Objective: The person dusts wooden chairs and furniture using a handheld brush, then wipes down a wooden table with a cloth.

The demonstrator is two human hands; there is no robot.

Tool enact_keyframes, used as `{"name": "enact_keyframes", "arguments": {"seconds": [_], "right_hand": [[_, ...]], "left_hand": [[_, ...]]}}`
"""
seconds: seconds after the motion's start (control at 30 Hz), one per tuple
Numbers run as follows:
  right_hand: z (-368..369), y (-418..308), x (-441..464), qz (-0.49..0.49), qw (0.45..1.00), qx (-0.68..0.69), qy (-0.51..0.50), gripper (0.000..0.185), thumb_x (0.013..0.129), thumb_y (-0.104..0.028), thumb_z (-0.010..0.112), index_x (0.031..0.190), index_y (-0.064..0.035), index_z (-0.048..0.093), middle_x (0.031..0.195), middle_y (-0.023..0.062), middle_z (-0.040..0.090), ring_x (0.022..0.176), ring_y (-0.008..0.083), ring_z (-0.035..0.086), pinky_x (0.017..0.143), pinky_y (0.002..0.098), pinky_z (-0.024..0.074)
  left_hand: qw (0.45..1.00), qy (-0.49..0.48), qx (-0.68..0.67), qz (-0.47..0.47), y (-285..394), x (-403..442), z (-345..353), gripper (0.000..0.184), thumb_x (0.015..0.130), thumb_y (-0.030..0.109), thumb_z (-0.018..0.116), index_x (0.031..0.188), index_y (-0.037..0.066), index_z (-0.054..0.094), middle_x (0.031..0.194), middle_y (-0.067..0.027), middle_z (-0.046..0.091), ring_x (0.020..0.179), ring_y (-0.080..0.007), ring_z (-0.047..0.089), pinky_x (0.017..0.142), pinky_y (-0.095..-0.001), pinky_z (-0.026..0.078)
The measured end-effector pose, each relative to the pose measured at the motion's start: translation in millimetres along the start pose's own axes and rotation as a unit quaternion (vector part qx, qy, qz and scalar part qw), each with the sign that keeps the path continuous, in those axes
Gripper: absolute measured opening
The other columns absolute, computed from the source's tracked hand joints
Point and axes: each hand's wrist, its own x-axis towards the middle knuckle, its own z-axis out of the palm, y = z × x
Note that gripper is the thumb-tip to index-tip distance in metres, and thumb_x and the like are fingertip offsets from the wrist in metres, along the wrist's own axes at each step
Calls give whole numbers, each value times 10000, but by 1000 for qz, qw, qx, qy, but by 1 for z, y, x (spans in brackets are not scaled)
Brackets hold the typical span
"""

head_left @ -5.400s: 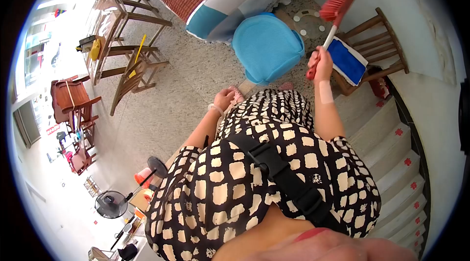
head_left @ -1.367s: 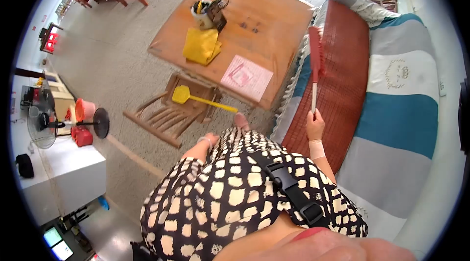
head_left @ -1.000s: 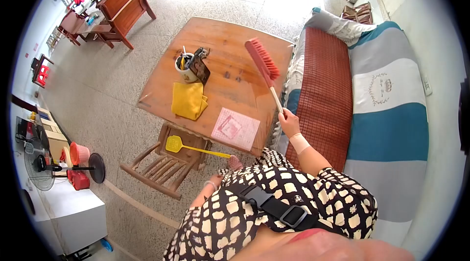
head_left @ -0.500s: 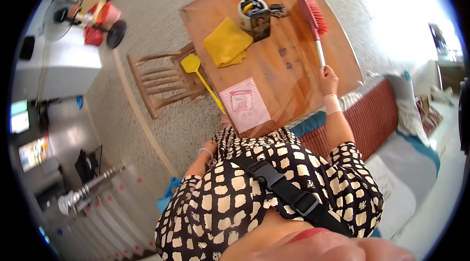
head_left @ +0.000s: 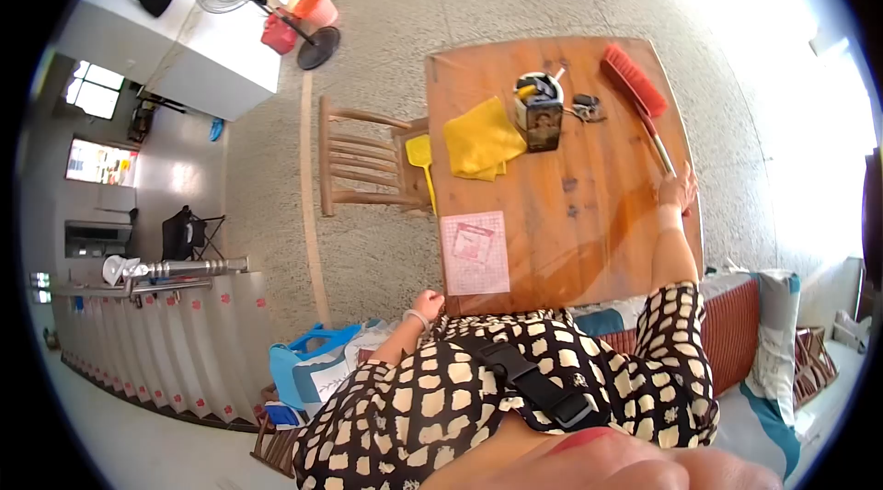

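Observation:
On the wooden table (head_left: pixel 589 251), a red-bristled brush (head_left: pixel 635 81) lies along the far right side, its handle pointing toward me. My right hand (head_left: pixel 679 187) rests over the grip of that handle near the table's right edge, fingers looking spread, with a bit of red grip showing below it. My left hand (head_left: pixel 428 304) is at the near left table edge, its fingers loosely curled and nothing visible in them. Closest to it is a pink-and-white patterned sheet (head_left: pixel 475 256). A folded yellow cloth (head_left: pixel 483 139) lies farther back.
A pen holder (head_left: pixel 540 118) full of items stands at the back beside dark keys (head_left: pixel 587 108). A yellow fly swatter (head_left: pixel 419 154) leans by the wooden chair (head_left: pixel 363 159). A standing fan (head_left: pixel 317 49) and a red bucket (head_left: pixel 316 7) are far left. A sofa (head_left: pixel 731 334) borders my right.
My view has turned, so the table sits lower and farther right. My right hand's fingers have spread over the brush handle they were closed on. The left hand is now beside the table edge.

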Motion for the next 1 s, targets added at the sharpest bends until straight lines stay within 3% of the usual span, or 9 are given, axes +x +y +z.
{"name": "enact_keyframes", "arguments": {"seconds": [0.1, 0.17, 0.37, 0.47, 0.57, 0.63, 0.73, 0.93, 1.0], "right_hand": [[18, 7, -48, -81, 989, 116, 41, 398, 702, -133, 530, 1065, -12, 421, 1058, 198, 440, 1006, 316, 392, 850, 398, 304], [-11, -11, -112, -107, 979, 169, 24, 365, 710, -111, 508, 1040, 17, 418, 1015, 216, 447, 950, 353, 400, 826, 416, 313], [-57, -8, -295, -68, 951, 270, -138, 226, 689, -49, 472, 913, -26, 493, 935, 152, 493, 908, 314, 435, 799, 388, 334], [-53, 13, -270, -156, 967, 180, -87, 173, 697, -60, 468, 855, -17, 522, 896, 140, 504, 876, 280, 461, 772, 354, 359], [-88, -3, -228, 50, 947, 283, -140, 185, 707, -87, 485, 871, -6, 516, 889, 145, 501, 862, 272, 470, 759, 331, 374], [-78, 7, -228, 36, 949, 267, -165, 178, 703, -116, 500, 845, -13, 531, 849, 145, 518, 806, 267, 496, 715, 328, 399], [-48, 27, -220, -14, 947, 253, -197, 174, 691, -155, 526, 808, -30, 555, 784, 139, 545, 732, 257, 530, 660, 327, 430], [-53, 45, -189, -89, 884, 305, -344, 173, 686, -162, 519, 786, -35, 577, 774, 148, 567, 699, 257, 555, 647, 330, 442], [-46, 62, -158, -121, 876, 292, -364, 180, 690, -167, 514, 783, -26, 578, 760, 159, 569, 691, 265, 559, 640, 335, 445]], "left_hand": [[999, -6, 25, -22, -14, 8, -7, 297, 716, 209, 513, 930, 3, 531, 769, -122, 586, 700, -226, 560, 619, -314, 441], [976, -25, -191, -100, -14, 26, -14, 236, 718, 171, 497, 900, 24, 529, 656, -75, 551, 558, -174, 528, 480, -295, 423], [926, 53, -373, 0, 90, 78, -63, 105, 758, 150, 482, 829, 72, 485, 630, -34, 505, 496, -119, 475, 389, -261, 389], [936, -16, -334, 112, 146, 123, -75, 119, 770, 198, 483, 734, 85, 489, 570, -11, 474, 478, -109, 469, 384, -231, 382], [927, 98, -300, 201, 205, 148, -61, 236, 754, 310, 523, 678, 96, 457, 522, 15, 407, 389, -82, 356, 351, -214, 317], [934, 195, -232, 186, 218, 184, -38, 240, 738, 310, 547, 698, 89, 465, 516, 19, 392, 396, -82, 348, 354, -216, 318], [970, 96, -202, 96, 228, 194, -17, 233, 723, 296, 562, 708, 84, 467, 544, 11, 413, 431, -87, 377, 374, -219, 335], [912, 81, -384, 123, 235, 99, -6, 137, 686, 177, 546, 763, 94, 469, 697, -14, 474, 577, -122, 450, 485, -233, 397], [822, 173, -527, 126, 231, 74, 18, 158, 656, 141, 531, 789, 73, 479, 687, -30, 468, 570, -127, 442, 465, -250, 384]]}}
